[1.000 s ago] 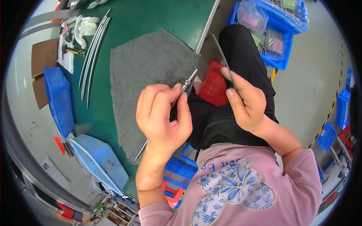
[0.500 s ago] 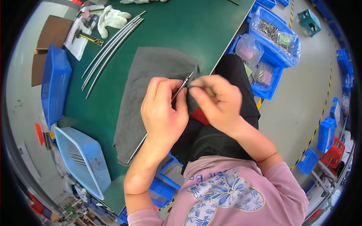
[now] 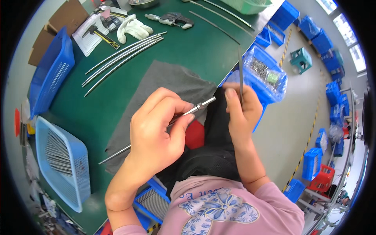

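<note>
My left hand (image 3: 152, 131) is closed around a slim steel rod (image 3: 205, 104), pinching it near its stepped, collared end between thumb and fingers. The rod slants across, its other end low at the left over a grey cloth (image 3: 170, 80) on the table. Off to the right of the rod's tip, my right hand (image 3: 244, 111) is closed on a thin, tapered grey file (image 3: 240, 72), which points upward. The file is apart from the rod. Several similar steel rods (image 3: 119, 58) lie side by side on the green table beyond the cloth.
At the left stand a blue basket (image 3: 53, 74) and a light blue basket (image 3: 80, 164) holding rods. Calipers (image 3: 102, 39), a white glove (image 3: 135, 30) and a micrometer (image 3: 172, 18) lie at the back. Blue bins (image 3: 270, 92) with bagged metal parts adjoin the table's right edge.
My right hand has drawn away from the rod's end to the right, and the file in it now shows clearly. The view has shifted, showing more of the table's far side.
</note>
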`<state>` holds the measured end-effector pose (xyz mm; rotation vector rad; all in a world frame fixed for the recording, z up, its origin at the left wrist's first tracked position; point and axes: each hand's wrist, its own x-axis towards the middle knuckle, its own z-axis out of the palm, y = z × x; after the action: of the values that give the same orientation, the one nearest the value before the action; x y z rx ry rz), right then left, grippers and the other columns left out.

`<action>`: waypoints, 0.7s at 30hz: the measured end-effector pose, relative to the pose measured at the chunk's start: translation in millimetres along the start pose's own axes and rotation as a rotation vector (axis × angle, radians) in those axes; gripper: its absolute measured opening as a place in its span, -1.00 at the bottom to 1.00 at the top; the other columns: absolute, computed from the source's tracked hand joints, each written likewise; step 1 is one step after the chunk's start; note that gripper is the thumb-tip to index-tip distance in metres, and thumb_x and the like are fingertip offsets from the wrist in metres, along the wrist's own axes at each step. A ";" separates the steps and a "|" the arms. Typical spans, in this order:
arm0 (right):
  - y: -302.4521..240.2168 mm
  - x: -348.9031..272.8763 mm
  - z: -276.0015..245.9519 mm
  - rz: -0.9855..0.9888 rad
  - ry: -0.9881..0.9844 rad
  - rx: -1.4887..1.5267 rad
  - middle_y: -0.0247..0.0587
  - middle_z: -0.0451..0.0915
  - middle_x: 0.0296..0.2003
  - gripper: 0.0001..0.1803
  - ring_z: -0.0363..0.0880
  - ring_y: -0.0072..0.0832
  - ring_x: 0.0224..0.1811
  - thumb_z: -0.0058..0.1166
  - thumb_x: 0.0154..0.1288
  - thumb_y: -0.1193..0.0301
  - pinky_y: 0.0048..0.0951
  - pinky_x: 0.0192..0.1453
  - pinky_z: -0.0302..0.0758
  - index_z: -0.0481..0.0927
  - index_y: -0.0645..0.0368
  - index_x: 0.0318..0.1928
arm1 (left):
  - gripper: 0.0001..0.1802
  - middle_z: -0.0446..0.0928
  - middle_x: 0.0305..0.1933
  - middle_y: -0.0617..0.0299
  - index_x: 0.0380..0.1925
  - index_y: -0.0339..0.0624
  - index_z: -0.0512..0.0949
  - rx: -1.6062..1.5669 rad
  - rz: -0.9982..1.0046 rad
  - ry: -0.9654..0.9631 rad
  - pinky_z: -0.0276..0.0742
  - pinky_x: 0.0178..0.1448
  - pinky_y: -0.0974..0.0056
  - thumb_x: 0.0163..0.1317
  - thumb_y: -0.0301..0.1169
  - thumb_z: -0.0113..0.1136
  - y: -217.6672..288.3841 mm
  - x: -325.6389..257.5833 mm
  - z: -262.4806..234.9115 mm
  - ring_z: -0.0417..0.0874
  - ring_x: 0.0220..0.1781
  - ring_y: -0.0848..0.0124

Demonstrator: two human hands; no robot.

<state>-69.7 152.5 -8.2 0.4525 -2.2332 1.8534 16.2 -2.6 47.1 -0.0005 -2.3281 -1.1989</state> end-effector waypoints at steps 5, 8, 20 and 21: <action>-31.5 -16.6 -6.2 0.042 -0.250 0.513 -0.47 0.47 -0.55 -0.85 0.30 -0.79 -0.53 0.05 0.38 0.48 -0.70 -0.46 0.19 0.59 0.34 -0.26 | -0.81 0.49 -0.40 0.14 -0.43 -0.29 0.57 -0.161 0.044 -0.040 0.44 -0.45 0.26 -0.09 -0.70 0.31 6.7 -6.5 -6.0 0.56 -0.49 0.22; -33.9 -21.3 -7.7 0.010 -0.226 0.527 -0.45 0.47 -0.55 -0.86 0.30 -0.78 -0.54 0.05 0.38 0.49 -0.70 -0.47 0.19 0.58 0.34 -0.29 | -0.81 0.47 -0.41 0.17 -0.42 -0.39 0.57 -0.175 0.072 -0.063 0.47 -0.48 0.45 -0.08 -0.79 0.26 8.6 -8.2 -7.3 0.56 -0.52 0.49; -43.1 -27.8 -17.3 -0.063 -0.181 0.533 -0.41 0.47 -0.57 -0.87 0.31 -0.77 -0.56 0.06 0.37 0.51 -0.69 -0.49 0.20 0.56 0.35 -0.30 | -0.79 0.47 -0.41 0.16 -0.41 -0.40 0.57 -0.218 0.154 -0.076 0.49 -0.48 0.45 -0.10 -0.80 0.24 17.1 -9.5 -4.8 0.59 -0.51 0.48; -42.7 -28.4 -17.6 -0.065 -0.184 0.539 -0.41 0.47 -0.57 -0.87 0.31 -0.76 -0.56 0.06 0.37 0.51 -0.69 -0.49 0.20 0.56 0.35 -0.30 | -0.79 0.47 -0.41 0.16 -0.41 -0.40 0.57 -0.219 0.154 -0.078 0.49 -0.48 0.45 -0.10 -0.80 0.24 16.5 -9.6 -4.9 0.59 -0.51 0.48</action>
<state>-28.6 165.7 24.6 0.7970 -1.7595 2.4557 30.5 5.9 57.6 -0.3025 -2.2039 -1.3884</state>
